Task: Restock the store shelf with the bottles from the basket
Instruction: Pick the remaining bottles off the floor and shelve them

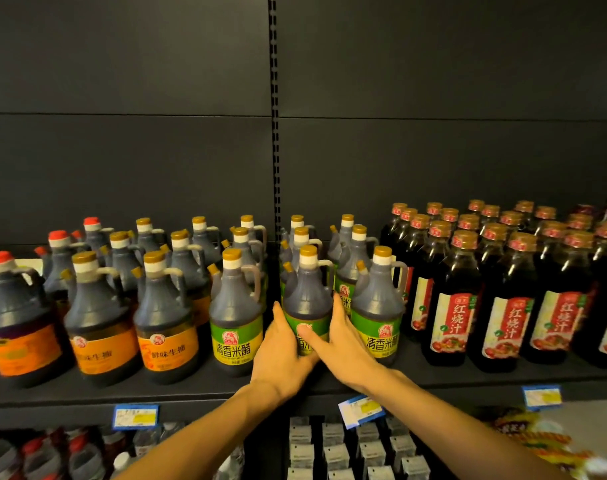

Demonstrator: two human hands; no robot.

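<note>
- On the far left of the shelf stand jugs with orange labels; most have gold caps, and a few at the left end and behind have red caps.
- Right of them is a green-labelled jug, upright at the front edge, gold cap on a white collar, handle to the right.
- The left hand comes up from below and lies against the left side of the middle jug. Its fingers are straight and point up along the label, and its thumb crosses the front of the label; the grip is a flat clasp rather than a curled one.
- That middle jug has a green label and a gold cap. It stands upright on the shelf, at the front of its row, between the two hands, with two like jugs lined up behind it.
- The right hand presses the right side of the same jug. Its fingers are also straight and reach back past the label, and its thumb lies on the label front beside the left thumb.
- Just right of that hand stands another green-labelled jug, close to the held one, with more behind it.
- Further right is a block of tall dark bottles with red-and-white labels and gold foil caps, several rows deep.
- Blue price tags hang on the shelf's front edge; the one near the right forearm is tilted.
- The lower shelf holds more goods, too blurred to name.
</note>
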